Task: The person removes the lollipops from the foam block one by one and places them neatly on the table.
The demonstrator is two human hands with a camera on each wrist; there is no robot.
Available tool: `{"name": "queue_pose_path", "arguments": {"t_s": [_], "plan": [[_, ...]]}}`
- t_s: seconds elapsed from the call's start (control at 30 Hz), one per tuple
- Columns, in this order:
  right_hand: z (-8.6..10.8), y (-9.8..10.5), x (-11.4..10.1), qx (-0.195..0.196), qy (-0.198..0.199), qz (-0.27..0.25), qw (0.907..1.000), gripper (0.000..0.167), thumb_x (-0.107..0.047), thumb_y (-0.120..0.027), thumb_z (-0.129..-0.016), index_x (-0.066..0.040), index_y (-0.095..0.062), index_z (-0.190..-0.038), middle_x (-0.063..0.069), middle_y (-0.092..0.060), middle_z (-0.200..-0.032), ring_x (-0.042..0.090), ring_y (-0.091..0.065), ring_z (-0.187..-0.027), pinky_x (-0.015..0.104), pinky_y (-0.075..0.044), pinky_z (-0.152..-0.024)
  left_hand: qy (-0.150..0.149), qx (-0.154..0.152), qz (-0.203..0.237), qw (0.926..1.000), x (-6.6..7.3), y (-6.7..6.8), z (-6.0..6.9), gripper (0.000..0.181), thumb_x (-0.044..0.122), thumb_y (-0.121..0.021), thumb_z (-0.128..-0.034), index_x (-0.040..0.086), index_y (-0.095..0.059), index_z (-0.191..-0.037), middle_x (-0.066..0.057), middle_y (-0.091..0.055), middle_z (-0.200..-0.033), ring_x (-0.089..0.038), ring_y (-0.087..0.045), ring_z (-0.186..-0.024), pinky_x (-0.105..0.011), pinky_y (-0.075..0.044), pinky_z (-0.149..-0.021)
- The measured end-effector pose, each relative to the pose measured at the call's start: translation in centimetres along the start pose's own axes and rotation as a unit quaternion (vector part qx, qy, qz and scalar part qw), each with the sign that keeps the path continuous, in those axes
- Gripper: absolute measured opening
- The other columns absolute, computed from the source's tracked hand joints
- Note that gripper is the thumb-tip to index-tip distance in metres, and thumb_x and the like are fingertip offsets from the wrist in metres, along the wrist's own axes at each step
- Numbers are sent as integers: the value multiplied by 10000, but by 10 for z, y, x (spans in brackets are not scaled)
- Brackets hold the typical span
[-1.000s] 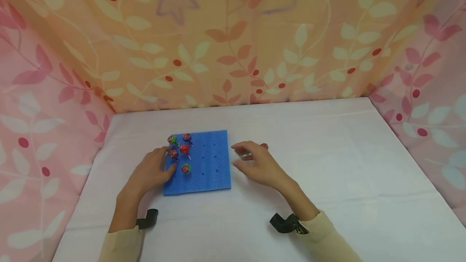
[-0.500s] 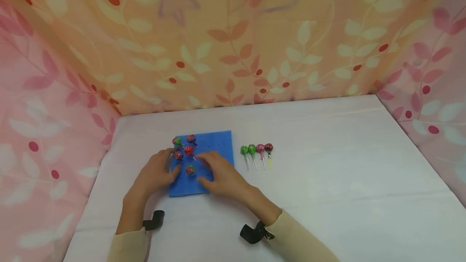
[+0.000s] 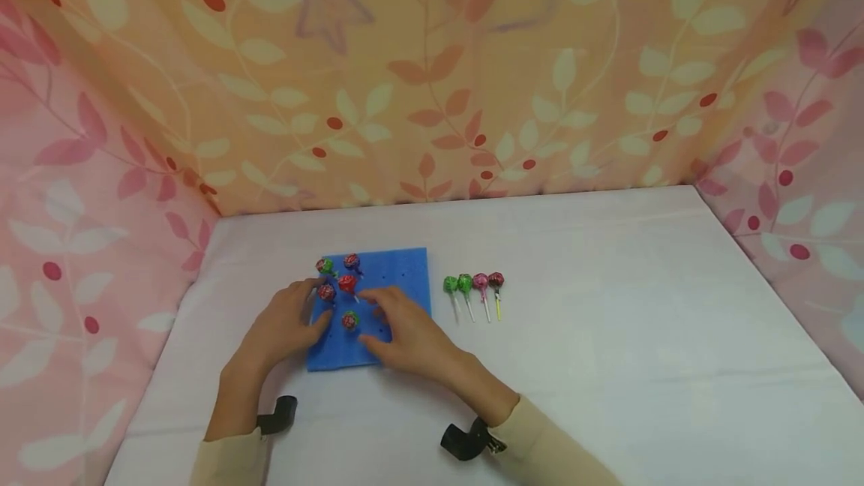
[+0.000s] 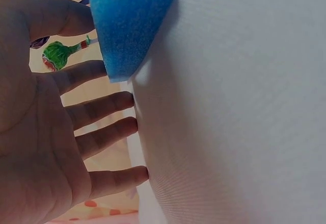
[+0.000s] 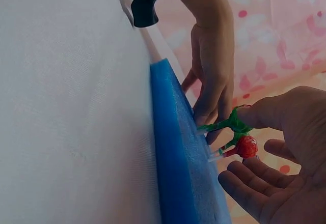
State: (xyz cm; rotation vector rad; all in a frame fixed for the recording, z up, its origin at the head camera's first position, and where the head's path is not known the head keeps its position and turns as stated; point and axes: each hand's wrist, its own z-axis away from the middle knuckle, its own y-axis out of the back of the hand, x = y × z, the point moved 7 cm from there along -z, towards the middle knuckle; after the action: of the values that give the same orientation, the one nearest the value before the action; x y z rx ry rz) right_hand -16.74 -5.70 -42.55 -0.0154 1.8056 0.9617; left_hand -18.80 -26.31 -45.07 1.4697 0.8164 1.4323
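Observation:
A blue foam board (image 3: 405, 321) with small holes lies on the table, several wrapped lollipops standing in its left part. My left hand (image 3: 283, 325) rests at the board's left edge; in the left wrist view its thumb and forefinger touch the blue side and the other fingers extend straight to the cloth. My right hand (image 3: 412, 336) hovers over the board's front right, thumb and forefinger apart. Just left of its fingertips stands a green-and-red lollipop (image 3: 349, 320). A red lollipop (image 5: 247, 146) also shows close to the right fingers in the right wrist view. Neither hand holds a lollipop.
Several loose lollipops lie in a row right of the board, among them a green one (image 3: 451, 285), a pink one (image 3: 481, 281) and a dark red one (image 3: 496, 280). White cloth (image 3: 607, 336) covers the table; patterned curtains (image 3: 432, 96) close off the back and sides.
My right hand has moved left, from over the loose lollipops to the board, and has stayed almost still in the last half second. The left hand has kept its place at the board.

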Motion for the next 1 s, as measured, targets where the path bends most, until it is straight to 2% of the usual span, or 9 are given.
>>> {"name": "queue_pose_path", "arguments": {"t_s": [0.27,0.47,0.63,0.77,1.0], "plan": [[0,7,5,97,-205,47,9997,591,-252,-736,-993,-93,-525,-1521,135,-628,-1383,237,-687,-1220,341,-605,-1004,73,-73,85,9999,2,-2,-4,657,320,-666,-982,44,-479,-1548,-272,-535,-1551,-524,-490,-1436,-725,-421,-1160],[-1,8,3,196,-49,-114,9997,571,-228,-738,-990,-75,-536,-1502,159,-619,-1357,259,-692,-1193,374,-613,-1011,97,-57,34,9999,0,0,-1,648,325,-672,-980,37,-493,-1533,-285,-559,-1520,-534,-514,-1408,-728,-445,-1135],[2,6,3,135,-79,-108,9998,558,-241,-732,-995,-86,-546,-1497,150,-620,-1336,253,-686,-1188,357,-613,-999,-48,-17,-39,10000,1,4,3,634,295,-690,-969,1,-516,-1503,-303,-592,-1472,-544,-551,-1366,-721,-465,-1117],[2,15,4,257,-95,-25,9996,556,-246,-728,-995,-96,-545,-1499,143,-621,-1338,250,-689,-1191,353,-613,-978,-112,97,-30,9999,4,8,-1,630,285,-689,-967,2,-515,-1504,-299,-583,-1484,-539,-541,-1376,-724,-454,-1126],[4,22,6,344,-37,-60,9994,560,-229,-720,-996,-74,-534,-1501,177,-609,-1374,285,-688,-1198,416,-621,-982,10,-26,18,10000,-1,0,-1,642,326,-669,-981,24,-503,-1522,-290,-569,-1507,-530,-524,-1397,-723,-447,-1135]]}}
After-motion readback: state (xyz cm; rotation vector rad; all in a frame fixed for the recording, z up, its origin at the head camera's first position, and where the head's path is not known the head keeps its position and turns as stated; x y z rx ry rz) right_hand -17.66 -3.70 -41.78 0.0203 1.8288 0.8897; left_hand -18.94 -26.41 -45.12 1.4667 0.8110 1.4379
